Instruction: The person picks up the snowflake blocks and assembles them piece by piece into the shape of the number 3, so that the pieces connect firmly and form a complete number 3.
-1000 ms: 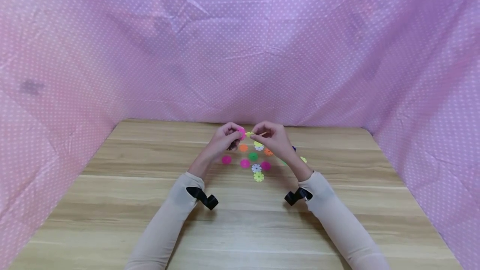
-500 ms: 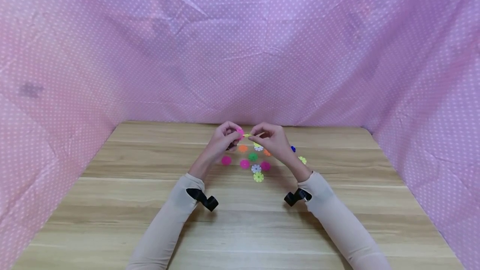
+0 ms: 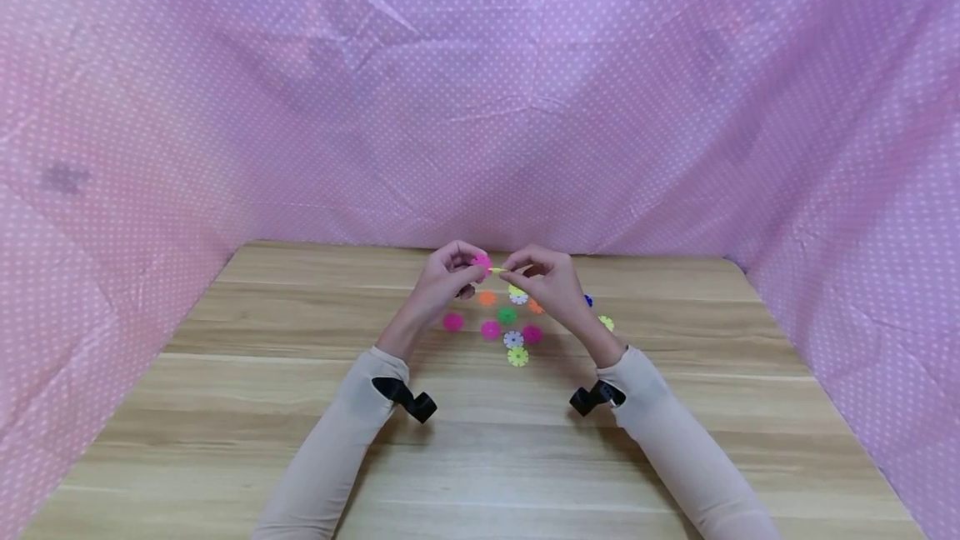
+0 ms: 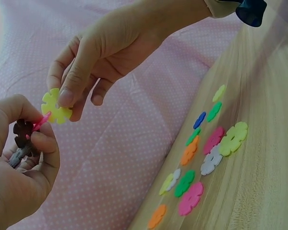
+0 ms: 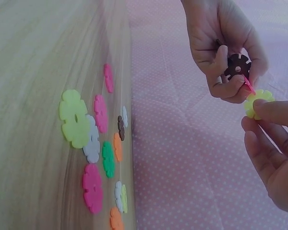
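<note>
Above the table my left hand (image 3: 444,280) pinches a pink notched plastic disc (image 3: 482,262) between thumb and fingers. A brown disc (image 5: 238,66) sits against the pink one within the left hand, and a greyish piece (image 4: 22,154) shows under it in the left wrist view. The thumb and fingertips of my right hand (image 3: 549,282) pinch a yellow flower-shaped disc (image 4: 52,102). Its edge meets the pink disc's edge, the two at an angle to each other. How deep their slots interlock cannot be made out.
Several loose discs lie flat on the wooden table (image 3: 480,465) below the hands. Among them are a green disc (image 3: 507,316), a white disc (image 3: 513,340), a yellow disc (image 3: 517,356) and an orange disc (image 3: 488,298). A pink dotted cloth (image 3: 480,107) hangs behind the table.
In the head view the yellow disc has turned from partly face-on to nearly edge-on against the pink disc. Both hands have stayed almost in place, and the loose discs lie as before.
</note>
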